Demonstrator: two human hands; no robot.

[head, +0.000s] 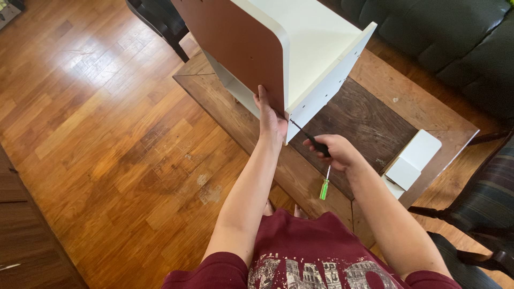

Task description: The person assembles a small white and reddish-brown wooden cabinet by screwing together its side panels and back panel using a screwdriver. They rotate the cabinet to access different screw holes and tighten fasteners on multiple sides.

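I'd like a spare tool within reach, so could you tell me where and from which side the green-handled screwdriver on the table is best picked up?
Grip the green-handled screwdriver by its green handle, the thick end nearest the person, coming from above. It lies flat on the wooden table near its front edge, the thin shaft pointing up toward the right hand, so the handle is probably easiest to pinch.

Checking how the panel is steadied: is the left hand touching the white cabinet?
Touching. The head view shows the left hand pressed flat against the brown side of the white cabinet, fingers lying along its front edge with no gap.
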